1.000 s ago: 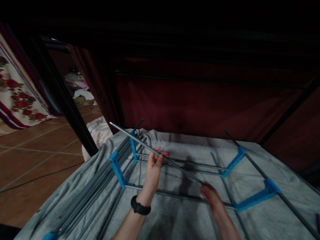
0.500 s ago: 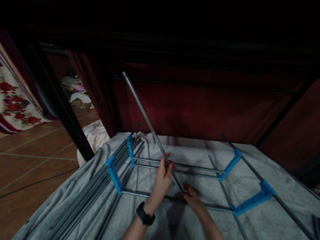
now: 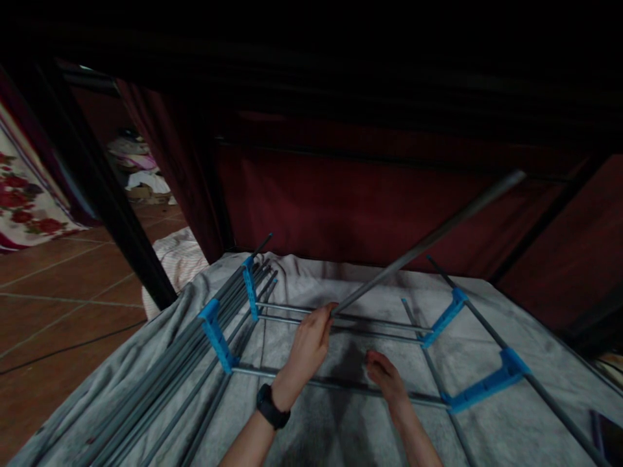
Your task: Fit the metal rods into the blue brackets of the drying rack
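Observation:
My left hand [image 3: 311, 340], with a dark watch on the wrist, is closed around a grey metal tube [image 3: 413, 251]. This tube slants up and away to the right, its far end raised against the dark red cloth. Lower and to the right, my right hand [image 3: 385, 377] hovers apart from the tube, fingers loosely curled with nothing visible in them. Beneath both hands lies a frame of metal tubes [image 3: 341, 387] joined by blue plastic brackets. Two are at the left, a near bracket [image 3: 217, 337] and a far bracket [image 3: 250, 288]; two more brackets [image 3: 489, 383] [image 3: 444, 319] are at the right.
A bundle of several grey tubes [image 3: 160, 383] lies along the left of the grey blanket [image 3: 379, 441]. Dark posts [image 3: 121, 214] and red cloth [image 3: 311, 207] enclose the space. Beyond stand a tiled floor [image 3: 63, 285] and a floral cloth [image 3: 24, 201]. A dark object [image 3: 606, 431] sits at lower right.
The tube's far end has swung from upper left to upper right in my left hand. My right hand has let go of the tube's lower end.

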Motion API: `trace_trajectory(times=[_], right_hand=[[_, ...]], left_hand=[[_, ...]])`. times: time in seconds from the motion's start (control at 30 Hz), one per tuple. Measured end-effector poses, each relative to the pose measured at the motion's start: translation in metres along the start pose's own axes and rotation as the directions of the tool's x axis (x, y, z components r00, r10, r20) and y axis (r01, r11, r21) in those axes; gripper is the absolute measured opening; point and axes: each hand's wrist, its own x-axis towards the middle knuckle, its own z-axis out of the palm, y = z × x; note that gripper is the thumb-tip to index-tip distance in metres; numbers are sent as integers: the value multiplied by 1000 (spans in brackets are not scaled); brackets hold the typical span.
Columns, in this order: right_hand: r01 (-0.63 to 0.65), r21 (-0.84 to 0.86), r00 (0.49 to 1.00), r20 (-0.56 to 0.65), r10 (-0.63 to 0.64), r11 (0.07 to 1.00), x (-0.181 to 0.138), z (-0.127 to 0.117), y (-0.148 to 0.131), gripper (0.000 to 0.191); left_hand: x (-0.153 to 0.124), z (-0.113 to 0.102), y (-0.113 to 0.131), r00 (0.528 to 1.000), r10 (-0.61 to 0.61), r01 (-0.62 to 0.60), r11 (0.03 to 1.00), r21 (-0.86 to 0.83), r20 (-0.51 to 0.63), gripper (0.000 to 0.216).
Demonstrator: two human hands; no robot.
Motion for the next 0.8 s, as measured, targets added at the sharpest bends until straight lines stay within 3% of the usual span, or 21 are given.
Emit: trace_trajectory(times=[0.23,0.4,0.6,0.8], right_hand=[[-74,117,997,1,75,990,-3,-9,-22,53],[-83,137,996,-19,87,987,-5,-12,-23,52],[-50,173,992,-102,69,984,-3,-8,-4,50],[-47,277,992,-101,78,960,-1,-17,-3,49]], left_hand=[[-9,-10,-14,994,50,-78,950,301,99,57],[-18,-13,-28,986,9,-90,876,474,169,65],[-35,-9,-49,968,-51,-106,800,590,244,66],[-51,-7,-75,964,-25,-149,772,618,264,66]])
